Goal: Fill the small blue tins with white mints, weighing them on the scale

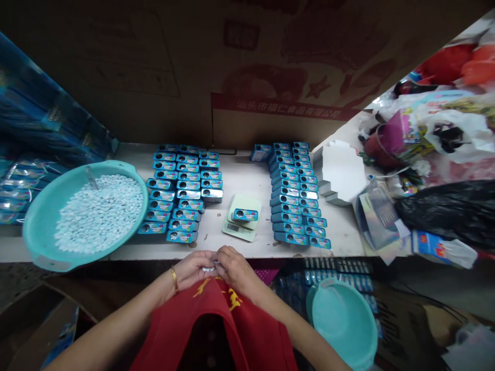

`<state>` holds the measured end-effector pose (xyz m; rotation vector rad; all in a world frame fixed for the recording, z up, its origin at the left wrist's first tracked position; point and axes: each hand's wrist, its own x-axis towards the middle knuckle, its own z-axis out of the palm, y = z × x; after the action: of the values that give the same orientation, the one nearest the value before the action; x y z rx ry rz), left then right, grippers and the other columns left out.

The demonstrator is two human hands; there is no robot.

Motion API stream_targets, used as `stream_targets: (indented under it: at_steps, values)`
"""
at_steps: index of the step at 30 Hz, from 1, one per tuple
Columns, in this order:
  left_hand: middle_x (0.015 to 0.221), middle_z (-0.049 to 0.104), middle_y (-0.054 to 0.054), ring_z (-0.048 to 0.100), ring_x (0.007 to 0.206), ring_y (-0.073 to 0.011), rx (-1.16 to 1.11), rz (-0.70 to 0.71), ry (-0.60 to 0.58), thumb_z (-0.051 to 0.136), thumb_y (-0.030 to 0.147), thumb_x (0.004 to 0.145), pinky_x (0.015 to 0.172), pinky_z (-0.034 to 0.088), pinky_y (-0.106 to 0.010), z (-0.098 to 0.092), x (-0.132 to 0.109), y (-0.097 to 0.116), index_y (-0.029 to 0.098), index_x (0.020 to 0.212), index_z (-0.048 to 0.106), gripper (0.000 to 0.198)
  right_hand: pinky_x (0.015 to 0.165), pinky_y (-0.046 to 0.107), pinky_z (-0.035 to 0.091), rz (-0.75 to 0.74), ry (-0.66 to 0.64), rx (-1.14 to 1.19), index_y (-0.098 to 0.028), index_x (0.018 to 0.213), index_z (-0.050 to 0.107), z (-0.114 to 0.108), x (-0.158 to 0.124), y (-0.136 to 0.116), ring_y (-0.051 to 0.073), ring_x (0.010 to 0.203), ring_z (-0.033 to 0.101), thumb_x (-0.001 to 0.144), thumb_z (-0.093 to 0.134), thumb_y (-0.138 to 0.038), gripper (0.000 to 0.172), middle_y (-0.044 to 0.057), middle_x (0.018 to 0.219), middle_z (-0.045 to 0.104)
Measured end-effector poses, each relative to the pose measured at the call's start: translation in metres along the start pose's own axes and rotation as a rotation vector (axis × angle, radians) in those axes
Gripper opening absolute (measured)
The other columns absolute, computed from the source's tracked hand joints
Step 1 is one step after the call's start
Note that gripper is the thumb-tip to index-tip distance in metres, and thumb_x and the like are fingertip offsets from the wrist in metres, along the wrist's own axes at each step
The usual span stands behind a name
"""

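L hand (192, 271) palm up, half-curled, w/ a few white tablets (209, 269) at its fingers, just off the near edge of the counter (244, 180), over the red apron (261, 337). R hand (235, 269) meets it, fingers bent down by the same tablets; can't tell if it pinches any, as its fingertips are partly hidden. Tablet count in L palm also hidden.

Scale (247, 234) sits mid-counter, beyond the hands, w/ one tin (246, 215) lying on it; display too small to read. L tins (184, 206) & R tins (288, 198) stand in rows either side. Far L: bowl (36, 221) w/ a pile of tablets & a clear scoop (92, 178), its lower end buried. Below counter, near R: 2nd bowl (344, 322), contents hard to make out. Big carton (147, 77) at far side, top cut off.
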<state>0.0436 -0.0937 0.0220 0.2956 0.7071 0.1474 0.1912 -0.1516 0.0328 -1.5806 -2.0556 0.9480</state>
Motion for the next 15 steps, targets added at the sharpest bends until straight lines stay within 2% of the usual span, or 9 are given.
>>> stream_targets:
  at_steps: [3,5,7,10,12,15]
  values:
    - [0.079,0.063,-0.009,0.057,0.079,-0.0173,-0.016,0.002,0.028,0.051,-0.001,0.059,0.082,0.039,-0.032,-0.002,0.002,0.001,0.007,0.078,0.063,0.024,0.074,0.026,0.040,-0.003,0.044,0.137,-0.018,0.097,0.054,0.000,-0.002,0.000,0.014,0.082,0.049,0.079,0.046,-0.016,0.019,0.004,0.085,0.055]
    - [0.082,0.063,-0.010,0.058,0.080,-0.0175,-0.023,-0.005,0.059,0.051,-0.001,0.060,0.080,0.041,-0.030,-0.003,0.002,0.001,0.007,0.082,0.063,0.026,0.076,0.026,0.041,0.011,0.124,0.286,-0.021,0.100,0.054,-0.001,-0.007,0.003,0.013,0.084,0.050,0.079,0.049,-0.019,0.022,0.003,0.089,0.056]
    - [0.084,0.063,-0.012,0.058,0.081,-0.0176,-0.027,-0.021,0.108,0.053,0.001,0.061,0.076,0.043,-0.027,-0.004,0.002,0.002,0.007,0.085,0.062,0.027,0.075,0.025,0.042,0.096,0.271,0.401,-0.021,0.097,0.056,-0.003,-0.015,0.015,0.012,0.083,0.052,0.079,0.049,-0.021,0.019,0.003,0.091,0.057]
    - [0.081,0.063,-0.012,0.059,0.075,-0.0159,-0.054,-0.009,0.212,0.056,0.003,0.063,0.064,0.046,-0.021,-0.007,0.000,0.007,0.006,0.086,0.061,0.024,0.068,0.026,0.044,0.335,0.528,0.453,-0.018,0.093,0.057,-0.008,-0.024,0.048,0.013,0.077,0.053,0.078,0.048,-0.025,0.019,0.005,0.087,0.057]
    - [0.077,0.062,-0.010,0.059,0.068,-0.0130,-0.083,0.084,0.280,0.056,0.003,0.065,0.055,0.045,-0.018,-0.010,-0.007,0.018,0.007,0.085,0.061,0.021,0.064,0.027,0.045,0.468,0.659,0.468,-0.017,0.099,0.053,-0.011,-0.024,0.076,0.014,0.075,0.053,0.075,0.051,-0.028,0.027,0.006,0.089,0.056]
    - [0.078,0.062,-0.007,0.057,0.064,-0.0092,-0.106,0.350,0.377,0.051,0.003,0.070,0.050,0.044,-0.015,-0.021,-0.028,0.053,0.009,0.089,0.058,0.022,0.065,0.028,0.047,0.507,0.731,0.516,-0.016,0.108,0.047,-0.015,-0.013,0.112,0.016,0.083,0.053,0.068,0.056,-0.029,0.043,0.009,0.099,0.054]
